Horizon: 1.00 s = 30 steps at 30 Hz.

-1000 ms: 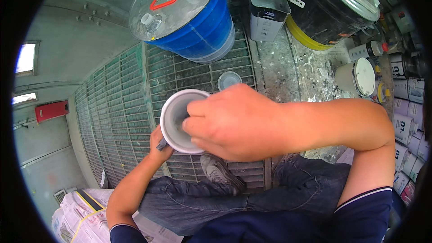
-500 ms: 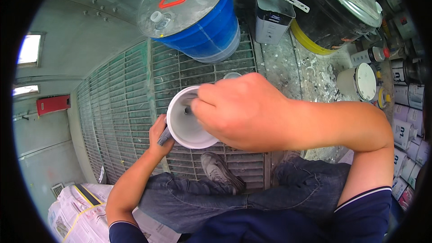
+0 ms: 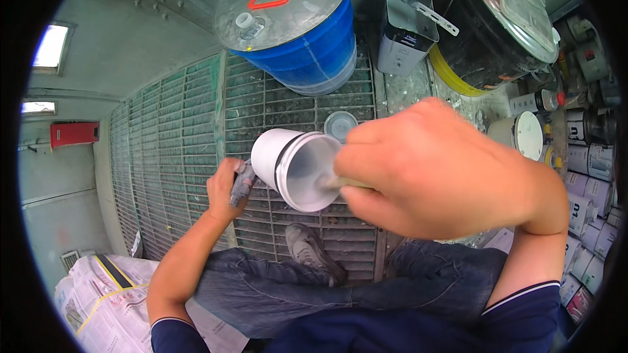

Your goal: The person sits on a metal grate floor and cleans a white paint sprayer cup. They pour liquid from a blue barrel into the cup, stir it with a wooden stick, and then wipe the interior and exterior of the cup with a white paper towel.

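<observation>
Partly hidden, blurred: stick [image 3: 353, 184] | holder: right hand [image 3: 409, 170] | reaches into: cup [image 3: 269, 155]

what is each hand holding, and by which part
Left hand: the white cup, by the grey grip at its side. Right hand: a pale stick, by the part outside the cup.

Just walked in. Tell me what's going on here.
A person is working with a white cup, tipped with its mouth toward the right hand. That hand pinches a thin, pale stick that reaches into the cup. The left hand grips a grey handle beside the cup. On the grated floor beyond stand a blue drum and a small round lid.
</observation>
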Each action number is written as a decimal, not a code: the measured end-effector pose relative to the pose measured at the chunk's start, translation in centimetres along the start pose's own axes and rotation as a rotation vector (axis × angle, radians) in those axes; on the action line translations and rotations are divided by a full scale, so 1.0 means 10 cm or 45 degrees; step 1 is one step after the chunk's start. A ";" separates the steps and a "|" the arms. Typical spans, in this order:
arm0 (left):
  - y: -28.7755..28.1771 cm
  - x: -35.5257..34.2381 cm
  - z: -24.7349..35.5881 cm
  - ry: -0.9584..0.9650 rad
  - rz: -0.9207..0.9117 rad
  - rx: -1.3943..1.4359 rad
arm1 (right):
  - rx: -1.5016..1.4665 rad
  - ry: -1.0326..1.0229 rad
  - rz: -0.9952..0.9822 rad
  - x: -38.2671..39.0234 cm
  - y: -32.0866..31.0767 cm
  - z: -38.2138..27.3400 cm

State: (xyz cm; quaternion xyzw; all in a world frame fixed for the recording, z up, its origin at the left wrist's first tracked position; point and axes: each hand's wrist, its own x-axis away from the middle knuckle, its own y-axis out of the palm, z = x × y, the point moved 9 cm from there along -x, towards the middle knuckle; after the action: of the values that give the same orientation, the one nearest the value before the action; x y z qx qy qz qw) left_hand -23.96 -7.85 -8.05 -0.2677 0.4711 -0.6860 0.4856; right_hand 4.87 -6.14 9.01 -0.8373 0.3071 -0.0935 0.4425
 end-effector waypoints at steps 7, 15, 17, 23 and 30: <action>0.02 -0.04 -0.02 -0.059 0.007 -0.026 | 0.171 -0.078 0.273 -0.14 0.29 0.12; 0.15 0.01 -0.08 -0.220 -0.125 0.012 | -0.415 0.072 0.376 -0.14 0.09 0.65; 0.15 0.05 -0.13 -0.270 -0.140 0.037 | -0.485 0.245 0.350 -0.09 -0.16 0.68; 0.32 0.15 -0.36 -0.550 -0.246 0.327 | -0.488 0.337 0.310 0.02 -0.26 0.70; 0.65 0.41 -0.45 -1.079 -0.708 0.768 | -0.028 0.033 0.601 0.03 -0.37 0.62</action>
State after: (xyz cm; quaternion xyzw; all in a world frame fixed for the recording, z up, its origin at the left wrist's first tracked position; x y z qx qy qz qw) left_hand -26.57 -10.41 -16.17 -0.4820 -0.0680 -0.7244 0.4881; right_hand 9.36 -0.50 8.23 -0.7459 0.5010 0.0052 0.4389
